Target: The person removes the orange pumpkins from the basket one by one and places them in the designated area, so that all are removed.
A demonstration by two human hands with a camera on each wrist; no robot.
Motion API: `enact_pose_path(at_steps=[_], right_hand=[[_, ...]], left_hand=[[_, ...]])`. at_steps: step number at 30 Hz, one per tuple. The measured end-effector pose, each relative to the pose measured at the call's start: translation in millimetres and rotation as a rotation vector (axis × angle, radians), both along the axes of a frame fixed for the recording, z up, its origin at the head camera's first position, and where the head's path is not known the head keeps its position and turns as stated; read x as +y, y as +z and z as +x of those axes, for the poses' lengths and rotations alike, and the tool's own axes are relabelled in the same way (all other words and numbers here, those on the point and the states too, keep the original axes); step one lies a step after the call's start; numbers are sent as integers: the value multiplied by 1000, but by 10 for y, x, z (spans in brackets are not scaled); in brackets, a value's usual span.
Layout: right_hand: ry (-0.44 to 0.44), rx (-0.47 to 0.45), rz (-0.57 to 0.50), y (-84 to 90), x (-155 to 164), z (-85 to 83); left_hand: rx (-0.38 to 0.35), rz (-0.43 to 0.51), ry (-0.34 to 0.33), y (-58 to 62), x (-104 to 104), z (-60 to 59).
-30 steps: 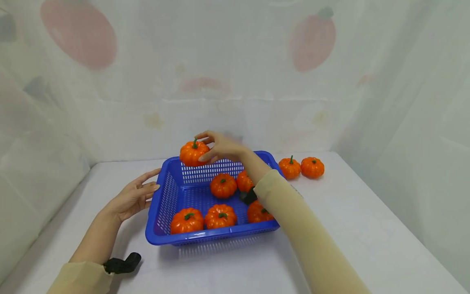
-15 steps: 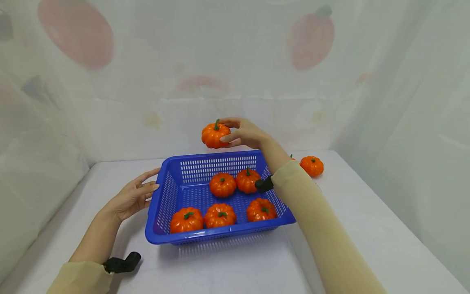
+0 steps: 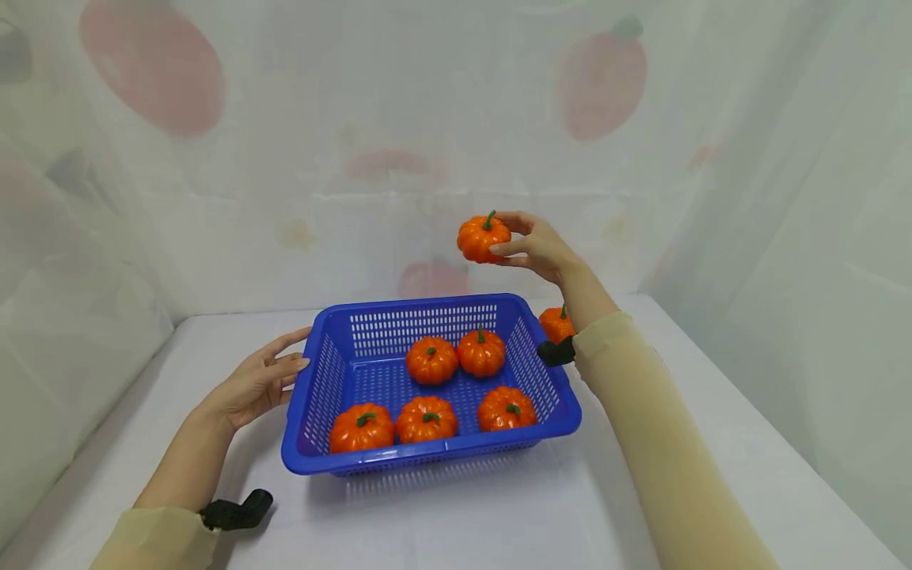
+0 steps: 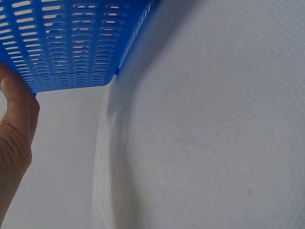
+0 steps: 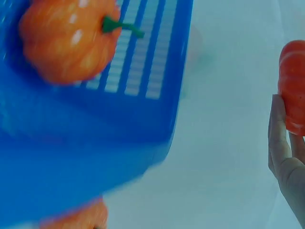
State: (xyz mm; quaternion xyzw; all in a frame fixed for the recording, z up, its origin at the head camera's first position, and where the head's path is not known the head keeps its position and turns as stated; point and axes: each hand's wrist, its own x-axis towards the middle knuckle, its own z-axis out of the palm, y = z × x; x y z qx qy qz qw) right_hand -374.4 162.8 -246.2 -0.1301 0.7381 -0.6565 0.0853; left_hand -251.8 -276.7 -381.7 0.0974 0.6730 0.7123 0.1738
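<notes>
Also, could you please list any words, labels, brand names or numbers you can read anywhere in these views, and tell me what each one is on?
There are none to read.
Blue basket: plain slotted plastic, no label or brand visible.
Toy pumpkin held in the right hand: no marking.
Backdrop sheet: only faint fruit-like pictures, no lettering.
Wrist views: blurred, no text visible.

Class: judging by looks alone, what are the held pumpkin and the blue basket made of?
Held pumpkin: likely glossy moulded plastic, given its bright highlights and uniform orange ribs; foam cannot be ruled out. Blue basket: rigid plastic, with even slotted walls and a smooth, shiny rim.
</notes>
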Motion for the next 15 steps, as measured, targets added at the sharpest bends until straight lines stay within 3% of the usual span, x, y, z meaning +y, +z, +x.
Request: enact_pose_path(at_steps=[15], right_hand=[[-255, -78, -72, -172, 817, 67]], left_hand=[[3, -16, -2, 14, -8, -28]])
